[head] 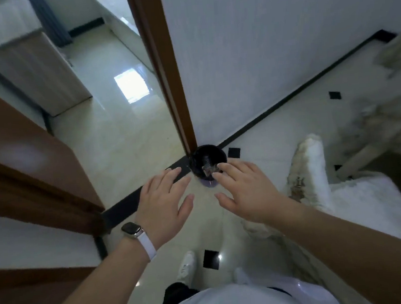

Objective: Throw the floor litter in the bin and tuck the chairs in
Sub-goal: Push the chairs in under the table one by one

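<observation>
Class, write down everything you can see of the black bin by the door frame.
The bin is round and black, glossy inside, seen from above. It stands upright on the pale tiled floor at the foot of the brown door frame. A crumpled greyish piece of litter shows at its near rim, and something purple, unclear what, peeks out below it. The right hand, fingers spread, overlaps its near side; contact cannot be judged.

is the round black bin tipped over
No, the round black bin stands upright, open mouth up, by the brown door frame.
</observation>
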Available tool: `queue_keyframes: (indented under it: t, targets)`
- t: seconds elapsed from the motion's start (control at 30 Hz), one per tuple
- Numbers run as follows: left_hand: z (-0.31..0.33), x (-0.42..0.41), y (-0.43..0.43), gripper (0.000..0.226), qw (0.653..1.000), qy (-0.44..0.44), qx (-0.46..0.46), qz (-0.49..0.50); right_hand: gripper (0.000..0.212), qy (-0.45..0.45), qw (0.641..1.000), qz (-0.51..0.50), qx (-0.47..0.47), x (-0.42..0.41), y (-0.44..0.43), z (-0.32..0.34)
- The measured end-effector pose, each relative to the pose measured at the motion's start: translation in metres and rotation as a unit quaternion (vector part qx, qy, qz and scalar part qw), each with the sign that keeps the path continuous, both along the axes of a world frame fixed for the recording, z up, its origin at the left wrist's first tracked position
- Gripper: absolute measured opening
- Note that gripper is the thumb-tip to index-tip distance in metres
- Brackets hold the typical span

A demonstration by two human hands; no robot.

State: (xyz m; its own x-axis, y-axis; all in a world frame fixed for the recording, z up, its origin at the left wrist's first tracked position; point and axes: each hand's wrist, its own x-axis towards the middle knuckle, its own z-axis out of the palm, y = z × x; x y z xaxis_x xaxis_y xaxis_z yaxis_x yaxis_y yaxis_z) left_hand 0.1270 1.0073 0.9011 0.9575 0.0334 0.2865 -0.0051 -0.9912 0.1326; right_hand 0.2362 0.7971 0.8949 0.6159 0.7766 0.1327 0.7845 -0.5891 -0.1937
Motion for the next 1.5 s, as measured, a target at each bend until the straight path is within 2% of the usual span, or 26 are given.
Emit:
queue_keyframes:
  t: [0.17,0.33,0.43,0.7,0.83,0.97,1.13,1.3,1.5]
  targets:
    - [-0.010,0.066,0.017,0.042,0.987,0.019,-0.014,-0.158,0.047,-0.005,0.989,-0.143,-0.046,-0.001,-0.008,0.000]
    - [-0.017,0.115,0.026,0.039,0.946,0.016,-0.013,-0.324,0.046,-0.025,0.957,-0.279,-0.076,-0.028,-0.009,0.004]
    - [-0.029,0.133,0.016,0.038,0.918,-0.006,-0.021,-0.395,0.048,-0.003,0.925,-0.370,-0.081,-0.052,-0.010,0.007]
    - [-0.029,0.140,-0.068,0.035,0.829,-0.019,-0.017,-0.558,0.049,-0.039,0.840,-0.535,-0.082,-0.133,-0.055,0.012]
    - [-0.024,0.136,-0.114,0.040,0.810,0.006,-0.005,-0.586,0.043,-0.065,0.795,-0.601,-0.050,-0.169,-0.084,0.001]
    - [-0.018,0.138,-0.145,0.040,0.803,0.015,0.014,-0.596,0.044,-0.068,0.772,-0.631,-0.010,-0.182,-0.106,-0.020]
    - [-0.023,0.147,-0.168,0.040,0.819,0.054,0.015,-0.572,0.047,-0.058,0.772,-0.633,0.014,-0.170,-0.124,-0.036]
    - [-0.035,0.161,-0.178,0.037,0.819,0.078,0.023,-0.569,0.046,-0.049,0.773,-0.632,0.029,-0.166,-0.126,-0.048]
    - [-0.051,0.188,-0.186,0.054,0.810,0.087,0.025,-0.579,0.049,-0.037,0.751,-0.659,0.028,-0.151,-0.125,-0.060]
